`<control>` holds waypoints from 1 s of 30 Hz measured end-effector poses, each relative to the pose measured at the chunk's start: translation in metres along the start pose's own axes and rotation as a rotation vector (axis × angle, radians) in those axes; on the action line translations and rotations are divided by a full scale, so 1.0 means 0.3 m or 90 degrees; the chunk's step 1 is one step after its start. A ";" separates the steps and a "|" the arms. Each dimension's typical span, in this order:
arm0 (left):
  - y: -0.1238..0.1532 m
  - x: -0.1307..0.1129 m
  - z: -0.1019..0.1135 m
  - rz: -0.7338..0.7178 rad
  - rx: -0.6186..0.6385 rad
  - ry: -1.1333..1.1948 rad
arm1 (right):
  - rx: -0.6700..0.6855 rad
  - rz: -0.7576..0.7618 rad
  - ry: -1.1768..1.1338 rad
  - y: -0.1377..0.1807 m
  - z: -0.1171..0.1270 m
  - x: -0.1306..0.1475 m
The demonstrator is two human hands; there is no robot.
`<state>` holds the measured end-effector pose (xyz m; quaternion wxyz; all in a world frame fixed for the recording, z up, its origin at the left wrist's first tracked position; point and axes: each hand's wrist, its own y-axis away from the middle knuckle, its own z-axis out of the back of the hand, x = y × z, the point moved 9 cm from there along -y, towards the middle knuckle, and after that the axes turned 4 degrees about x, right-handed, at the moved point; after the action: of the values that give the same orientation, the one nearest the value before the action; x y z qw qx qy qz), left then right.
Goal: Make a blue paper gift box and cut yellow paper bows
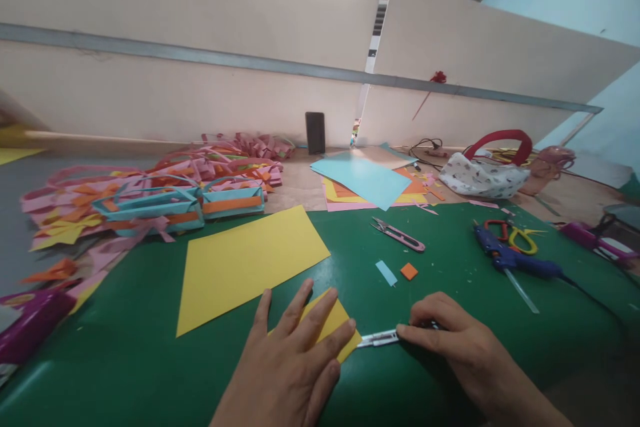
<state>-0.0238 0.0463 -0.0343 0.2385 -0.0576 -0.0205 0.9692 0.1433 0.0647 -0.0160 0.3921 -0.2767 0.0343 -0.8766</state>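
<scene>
My left hand (295, 353) lies flat with spread fingers on a small piece of yellow paper (341, 320), covering much of it. My right hand (450, 330) is closed around a utility knife (381, 338). The knife's tip meets the right corner of the small yellow piece; whether its blade is under the paper I cannot tell. Beyond my left hand lies a larger yellow sheet (250, 267). Farther off, between the hands, rest a blue paper strip (386, 273), an orange paper square (409, 271) and pink thread snips (399, 235).
Pink, orange and blue paper baskets (150, 210) are heaped at the left. Coloured sheets (367, 177) and an upright phone (315, 133) stand at the back. On the right are a blue glue gun (515, 260), pliers (523, 240) and a patterned bag (483, 173).
</scene>
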 end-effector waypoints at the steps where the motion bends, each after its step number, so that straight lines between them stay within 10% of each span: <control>1: 0.000 0.001 -0.011 -0.028 0.005 0.008 | 0.002 0.000 0.001 0.000 -0.004 0.003; 30: -0.030 0.028 0.024 0.022 0.005 0.135 | -0.039 0.019 0.030 -0.052 -0.029 0.057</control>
<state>-0.0280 0.0580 -0.0274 0.2227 -0.1591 0.0095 0.9618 0.1192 0.0622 -0.0110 0.3960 -0.2670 0.0743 -0.8754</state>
